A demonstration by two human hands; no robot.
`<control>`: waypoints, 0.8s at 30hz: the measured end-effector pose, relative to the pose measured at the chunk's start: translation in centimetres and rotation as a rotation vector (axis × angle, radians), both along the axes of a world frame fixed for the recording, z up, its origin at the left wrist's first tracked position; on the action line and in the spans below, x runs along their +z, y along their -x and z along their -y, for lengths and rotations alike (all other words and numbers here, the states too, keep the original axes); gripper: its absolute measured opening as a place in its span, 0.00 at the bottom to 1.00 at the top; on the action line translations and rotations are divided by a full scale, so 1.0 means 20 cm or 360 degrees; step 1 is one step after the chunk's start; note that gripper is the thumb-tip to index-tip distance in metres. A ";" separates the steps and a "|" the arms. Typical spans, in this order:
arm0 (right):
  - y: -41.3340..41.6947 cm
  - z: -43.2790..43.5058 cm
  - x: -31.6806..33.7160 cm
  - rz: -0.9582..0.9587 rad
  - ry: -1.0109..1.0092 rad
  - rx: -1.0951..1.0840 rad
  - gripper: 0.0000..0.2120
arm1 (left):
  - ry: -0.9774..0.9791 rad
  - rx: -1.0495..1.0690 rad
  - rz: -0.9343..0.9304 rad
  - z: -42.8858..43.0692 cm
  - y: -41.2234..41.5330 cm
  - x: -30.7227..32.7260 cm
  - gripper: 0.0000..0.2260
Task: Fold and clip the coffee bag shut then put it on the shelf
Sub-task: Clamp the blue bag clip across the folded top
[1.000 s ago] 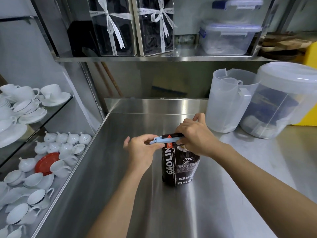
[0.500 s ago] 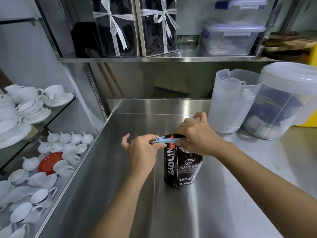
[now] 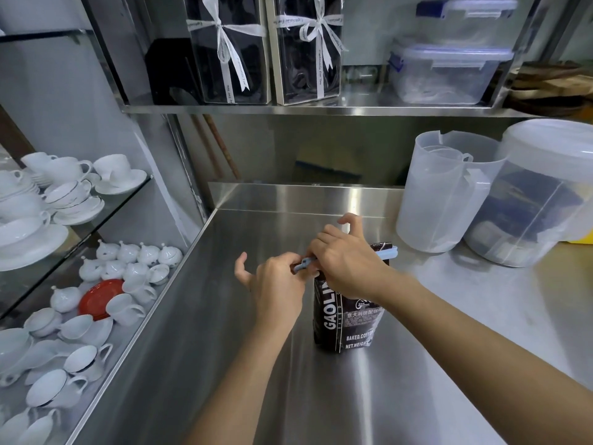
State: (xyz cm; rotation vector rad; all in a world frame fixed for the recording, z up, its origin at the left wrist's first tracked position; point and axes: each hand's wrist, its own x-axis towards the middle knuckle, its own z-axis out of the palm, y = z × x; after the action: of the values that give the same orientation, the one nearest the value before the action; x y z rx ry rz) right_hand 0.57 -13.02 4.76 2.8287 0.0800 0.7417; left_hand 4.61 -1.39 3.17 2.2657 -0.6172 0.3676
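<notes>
The black coffee bag (image 3: 348, 319) stands upright on the steel counter (image 3: 224, 364), a little right of the frame's centre, its printed front facing the camera. A pale blue clip (image 3: 386, 253) runs along the bag's folded top edge; one end pokes out to the left between the two hands and the other shows past the bag's right corner. The right hand (image 3: 348, 263) lies over the top of the bag, fingers curled down and pressing on the clip and the fold. The left hand (image 3: 276, 284) pinches the clip's left end between thumb and forefinger, its remaining fingers spread loose toward the left (whether the clip has latched cannot be told from here).

To the right of the bag, well apart from it, stand a translucent pitcher (image 3: 446, 194) and, beside that at the frame's right edge, a large lidded plastic tub (image 3: 545, 194). Above, across the upper part of the frame, a steel shelf (image 3: 305, 109) carries two ribboned gift boxes (image 3: 308, 49) and stacked clear food containers (image 3: 449, 72). At the left side of the frame, glass shelves hold white cups and saucers (image 3: 73, 191), small white lidded pots (image 3: 134, 258) and one red saucer (image 3: 99, 297).
</notes>
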 end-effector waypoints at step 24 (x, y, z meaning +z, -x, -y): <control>-0.02 0.07 0.03 -0.0069 -0.0352 0.0022 0.09 | -0.0026 0.0091 0.0288 0.08 0.08 -0.16 0.11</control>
State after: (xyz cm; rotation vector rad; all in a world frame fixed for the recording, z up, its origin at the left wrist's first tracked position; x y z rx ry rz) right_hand 0.91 -14.36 5.41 3.0570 0.0257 0.7337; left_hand 3.04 -2.89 0.05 2.2857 -0.6501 0.6027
